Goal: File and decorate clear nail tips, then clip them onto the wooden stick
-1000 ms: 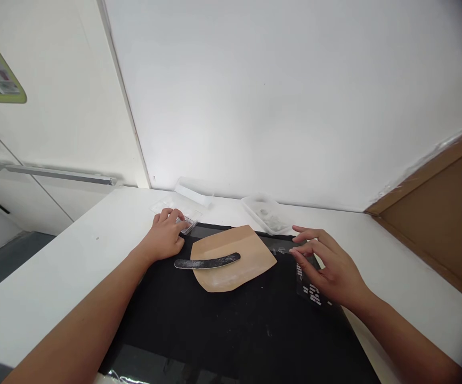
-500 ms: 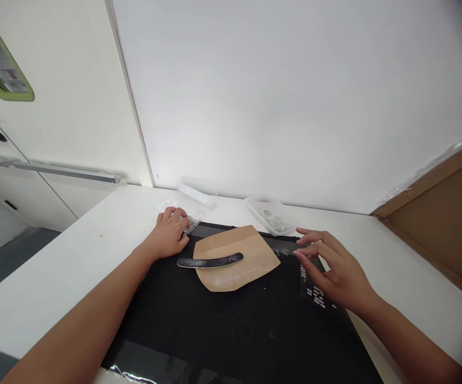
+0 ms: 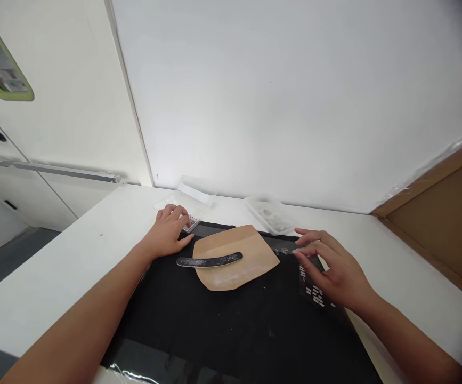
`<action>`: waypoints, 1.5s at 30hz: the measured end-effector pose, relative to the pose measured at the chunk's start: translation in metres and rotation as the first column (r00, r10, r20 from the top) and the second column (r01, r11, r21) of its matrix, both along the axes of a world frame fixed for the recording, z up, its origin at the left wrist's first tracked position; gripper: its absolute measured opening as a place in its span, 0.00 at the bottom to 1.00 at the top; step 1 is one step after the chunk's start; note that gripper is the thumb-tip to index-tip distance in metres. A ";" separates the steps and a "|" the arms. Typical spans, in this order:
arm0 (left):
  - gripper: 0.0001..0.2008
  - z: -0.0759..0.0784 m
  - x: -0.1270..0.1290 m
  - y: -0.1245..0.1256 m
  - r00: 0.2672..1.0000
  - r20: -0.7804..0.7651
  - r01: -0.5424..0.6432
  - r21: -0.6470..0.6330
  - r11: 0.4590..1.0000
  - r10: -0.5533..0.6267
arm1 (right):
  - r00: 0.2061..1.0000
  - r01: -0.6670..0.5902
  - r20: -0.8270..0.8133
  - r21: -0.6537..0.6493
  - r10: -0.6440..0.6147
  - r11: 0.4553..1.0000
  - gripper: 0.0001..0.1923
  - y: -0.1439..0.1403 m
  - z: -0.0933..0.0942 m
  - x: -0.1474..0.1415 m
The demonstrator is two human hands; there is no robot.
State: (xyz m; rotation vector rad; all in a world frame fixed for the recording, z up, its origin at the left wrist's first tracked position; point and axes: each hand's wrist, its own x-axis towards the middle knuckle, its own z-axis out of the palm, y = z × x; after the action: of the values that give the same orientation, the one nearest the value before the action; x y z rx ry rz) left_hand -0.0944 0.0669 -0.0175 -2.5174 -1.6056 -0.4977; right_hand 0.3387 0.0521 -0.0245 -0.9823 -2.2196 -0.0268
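My left hand rests at the far left corner of a black mat, its fingers curled over a small clear plastic box. My right hand hovers over the mat's right side with fingers spread, fingertips near small clear pieces and above a dark card with white marks. Between the hands lies a tan sheet with a dark curved nail file across it.
A clear plastic tray and a clear lid sit on the white table near the white wall. A brown board leans at the right. The table edge drops off at the left.
The view shifted slightly. My right hand's fingers moved a little over the small clear pieces; my left hand stayed on the clear box.
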 end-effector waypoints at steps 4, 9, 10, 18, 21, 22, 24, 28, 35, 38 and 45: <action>0.17 0.001 0.000 0.000 1.000 0.015 -0.019 0.025 1.000 0.019 | 1.000 -0.004 -0.017 -0.012 0.004 1.000 0.05 0.000 0.000 0.000; 0.19 -0.001 0.000 -0.001 0.997 -0.042 -0.065 0.036 0.997 0.066 | 1.000 0.001 -0.021 -0.023 -0.001 1.000 0.05 0.001 -0.001 0.001; 0.19 -0.001 0.001 -0.002 0.996 -0.051 -0.070 0.033 0.997 0.072 | 1.000 0.002 -0.023 -0.025 -0.002 1.000 0.05 0.001 -0.001 0.001; 0.20 0.000 0.006 -0.006 0.987 -0.126 -0.093 0.024 0.995 0.095 | 0.999 -0.011 -0.036 -0.002 0.011 1.000 0.06 0.001 0.002 -0.001; 0.17 0.000 0.005 -0.005 0.989 -0.121 -0.087 0.032 0.996 0.090 | 0.999 -0.009 -0.041 -0.004 0.009 1.000 0.06 0.001 0.002 0.000; 0.16 -0.001 0.005 -0.004 0.989 -0.117 -0.087 0.037 0.996 0.090 | 0.999 -0.012 -0.042 -0.006 0.012 1.000 0.06 0.001 0.001 0.000; 0.14 -0.002 0.004 -0.003 0.990 -0.108 -0.088 0.046 0.995 0.093 | 0.999 -0.021 -0.041 -0.013 0.020 1.000 0.06 0.001 0.001 0.000; 0.11 -0.002 0.004 -0.001 0.993 -0.077 -0.082 0.046 0.996 0.086 | 0.999 -0.029 -0.044 -0.032 0.028 0.999 0.05 0.001 0.001 0.001; 0.11 -0.002 0.002 0.002 0.998 -0.008 -0.055 0.038 0.998 0.056 | 0.998 -0.034 -0.062 -0.037 0.032 0.999 0.06 0.001 0.002 0.000; 0.10 -0.003 0.000 0.003 0.999 0.008 -0.039 0.040 0.998 0.038 | 0.997 -0.035 -0.064 -0.052 0.032 0.998 0.06 0.001 0.001 0.000; 0.11 -0.004 -0.001 0.004 0.998 0.042 -0.050 0.060 0.997 0.048 | 0.998 -0.044 -0.048 -0.049 0.042 0.998 0.05 0.001 0.000 0.000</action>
State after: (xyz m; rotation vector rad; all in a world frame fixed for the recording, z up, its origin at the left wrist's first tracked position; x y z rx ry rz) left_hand -0.0950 0.0712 -0.0215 -2.4324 -1.6356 -0.5861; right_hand 0.3387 0.0528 -0.0244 -0.9525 -2.2073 0.0709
